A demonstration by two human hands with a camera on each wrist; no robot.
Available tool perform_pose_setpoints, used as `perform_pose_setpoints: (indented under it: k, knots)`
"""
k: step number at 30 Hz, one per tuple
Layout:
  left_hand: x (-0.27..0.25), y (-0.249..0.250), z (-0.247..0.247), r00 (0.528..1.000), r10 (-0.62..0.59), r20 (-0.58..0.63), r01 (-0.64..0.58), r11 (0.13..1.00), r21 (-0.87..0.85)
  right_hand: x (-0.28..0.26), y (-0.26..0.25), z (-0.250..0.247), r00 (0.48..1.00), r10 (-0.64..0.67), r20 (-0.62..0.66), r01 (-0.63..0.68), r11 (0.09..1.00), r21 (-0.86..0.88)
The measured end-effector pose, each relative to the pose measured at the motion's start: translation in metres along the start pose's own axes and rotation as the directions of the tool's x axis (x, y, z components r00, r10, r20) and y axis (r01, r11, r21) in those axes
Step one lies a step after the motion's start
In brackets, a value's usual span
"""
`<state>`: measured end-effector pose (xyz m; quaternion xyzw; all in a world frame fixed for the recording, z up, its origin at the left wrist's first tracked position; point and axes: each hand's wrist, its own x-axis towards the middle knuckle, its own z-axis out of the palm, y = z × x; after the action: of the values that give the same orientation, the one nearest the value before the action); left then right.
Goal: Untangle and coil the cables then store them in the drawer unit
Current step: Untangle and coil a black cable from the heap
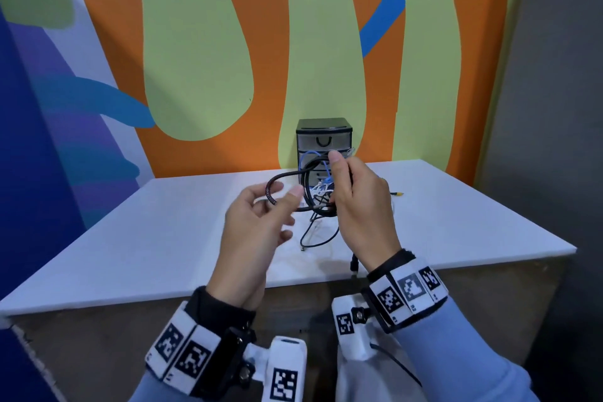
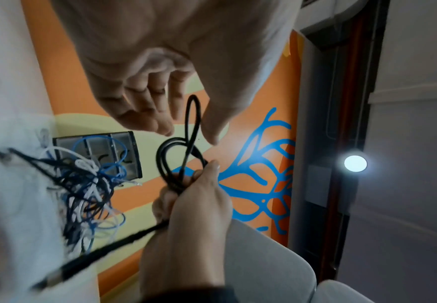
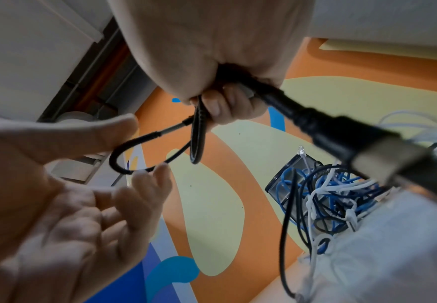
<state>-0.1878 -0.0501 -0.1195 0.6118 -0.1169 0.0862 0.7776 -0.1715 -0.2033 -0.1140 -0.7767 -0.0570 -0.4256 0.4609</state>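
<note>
A thick black cable is wound into loops in front of me, above the white table. My right hand grips the gathered loops in its fist. One loop sticks out to the left and passes between the thumb and straight fingers of my left hand, whose index fingertip touches it. The cable's plug end hangs below my right hand. A tangle of blue, white and black cables lies behind the hands, before the small black drawer unit.
The drawer unit stands at the table's far edge against the painted wall, its top drawer closed. A loose yellow-tipped cable end lies on the table to the right. Thin black cable strands trail toward the table's front edge.
</note>
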Motion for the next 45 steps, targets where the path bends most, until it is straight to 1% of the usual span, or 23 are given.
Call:
perform_pose_setpoints:
  k: [2,5,9,12,14,16,18,19,20,22,24,26,27,28,29,30,31,33,37,39,40,43,45]
  knots:
    - [-0.005,-0.006,0.004,0.999,0.029,0.038,-0.031,0.998,0.047,0.0,0.0,0.005,1.0,0.01,-0.01,-0.01,1.0,0.01]
    - [-0.002,-0.007,0.005,0.994,0.101,0.035,-0.103,0.991,0.087,0.0,0.004,0.011,0.999,0.032,0.019,-0.033,0.999,0.042]
    - [0.011,-0.002,-0.01,0.978,0.204,-0.05,-0.2,0.976,0.088,0.005,0.017,0.004,0.986,0.157,0.048,-0.162,0.979,0.128]
    - [0.02,0.001,-0.026,0.948,0.302,-0.098,-0.279,0.941,0.192,0.009,0.021,-0.008,0.975,0.211,0.074,-0.222,0.953,0.206]
    - [0.025,-0.001,-0.032,0.922,0.37,-0.115,-0.323,0.897,0.302,0.007,0.015,-0.009,0.957,0.269,0.111,-0.291,0.89,0.35]
    - [0.027,-0.006,-0.03,0.924,0.366,-0.108,-0.317,0.895,0.315,0.004,0.005,-0.005,0.929,0.331,0.165,-0.367,0.781,0.505]
    - [0.022,-0.011,-0.021,0.954,0.293,-0.062,-0.272,0.934,0.229,0.0,-0.004,0.003,0.912,0.344,0.226,-0.409,0.696,0.591]
    - [0.017,-0.011,-0.015,0.97,0.244,-0.022,-0.237,0.958,0.16,-0.001,-0.006,0.008,0.919,0.323,0.226,-0.393,0.715,0.578]
    - [0.012,-0.011,-0.008,0.983,0.184,0.019,-0.185,0.98,0.072,-0.003,-0.005,0.013,0.939,0.285,0.192,-0.344,0.788,0.51]
    - [0.003,-0.007,0.002,0.995,0.052,0.087,-0.04,0.989,-0.14,-0.005,-0.003,0.019,0.985,0.151,0.085,-0.169,0.944,0.282]
    - [0.001,-0.002,0.003,0.991,-0.026,0.135,0.07,0.94,-0.335,-0.005,-0.001,0.019,0.999,0.031,0.008,-0.032,0.994,0.108]
    - [-0.001,0.002,0.003,0.987,-0.025,0.157,0.093,0.889,-0.448,-0.004,0.001,0.019,1.0,-0.008,0.002,0.008,0.999,0.04]
    - [-0.003,0.002,0.005,0.988,-0.007,0.156,0.078,0.891,-0.448,-0.003,0.001,0.018,1.0,-0.013,0.014,0.013,1.0,0.011]
    - [-0.003,0.002,0.006,0.989,0.023,0.143,0.036,0.919,-0.394,-0.003,0.002,0.019,0.999,-0.017,0.03,0.018,1.0,-0.023]
    - [-0.004,0.0,0.006,0.989,0.076,0.124,-0.037,0.958,-0.284,-0.003,0.002,0.019,0.999,-0.017,0.051,0.019,0.999,-0.045]
    - [-0.004,-0.001,0.006,0.983,0.145,0.109,-0.129,0.982,-0.14,-0.003,0.002,0.019,0.997,-0.01,0.07,0.013,0.999,-0.044]
    - [-0.004,-0.003,0.006,0.971,0.215,0.105,-0.218,0.976,0.013,-0.004,0.002,0.02,0.997,-0.002,0.084,0.004,1.0,-0.024]
    - [-0.002,-0.002,0.005,0.947,0.302,0.108,-0.321,0.907,0.274,-0.006,0.002,0.022,0.995,0.008,0.096,-0.009,1.0,0.013]
    - [-0.001,0.003,0.007,0.917,0.379,0.122,-0.366,0.681,0.635,-0.01,-0.001,0.021,0.996,0.0,0.087,-0.007,0.997,0.072]
    - [0.002,0.002,0.004,0.923,0.338,0.185,-0.364,0.605,0.708,-0.009,-0.003,0.018,0.998,-0.012,0.062,0.006,0.996,0.09]
    - [0.003,0.0,0.002,0.924,0.307,0.228,-0.373,0.593,0.714,-0.008,-0.004,0.017,0.998,-0.011,0.056,0.005,0.995,0.102]
    - [0.008,-0.004,0.0,0.906,0.288,0.311,-0.424,0.602,0.677,-0.005,-0.002,0.013,0.996,0.004,0.085,-0.015,0.991,0.13]
    - [0.009,-0.005,0.0,0.898,0.332,0.288,-0.439,0.65,0.62,-0.004,0.0,0.013,0.995,0.031,0.094,-0.044,0.989,0.138]
